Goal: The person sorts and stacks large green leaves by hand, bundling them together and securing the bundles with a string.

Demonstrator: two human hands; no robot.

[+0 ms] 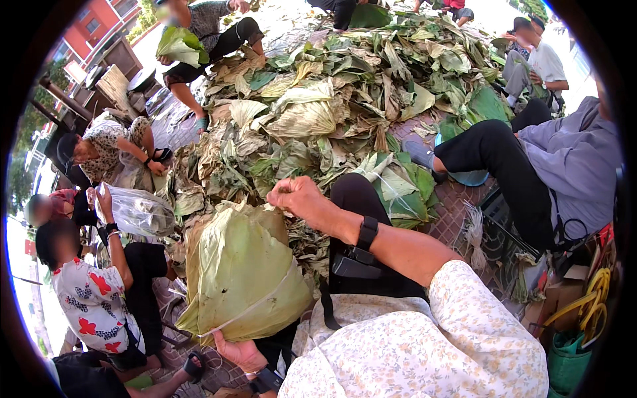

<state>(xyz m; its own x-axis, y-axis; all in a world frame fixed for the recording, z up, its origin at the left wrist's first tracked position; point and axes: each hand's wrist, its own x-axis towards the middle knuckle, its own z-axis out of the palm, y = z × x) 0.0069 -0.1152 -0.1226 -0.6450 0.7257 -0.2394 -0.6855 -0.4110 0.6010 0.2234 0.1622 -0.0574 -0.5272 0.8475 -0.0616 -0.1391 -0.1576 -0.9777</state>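
Note:
A bundle of large, pale green-yellow dried leaves (242, 265) rests in front of me, folded over and broad at the bottom. Around its lower right side runs a thin white tie (259, 302). My left hand (240, 353) grips the bundle's bottom edge by the tie, its thumb showing and other fingers partly hidden under the leaves. Above the bundle's top right corner, my right hand (304, 201) is closed in a pinch. Whatever its fingertips hold, if anything, is too small to name.
A big heap of loose dried leaves (292, 152) spreads ahead. A tied green leaf bundle (401, 189) lies right of my knee, near pale strings (474, 235). Several people sit around the heap; one at left handles a clear plastic bag (139, 211). A green bag (566, 361) stands at lower right.

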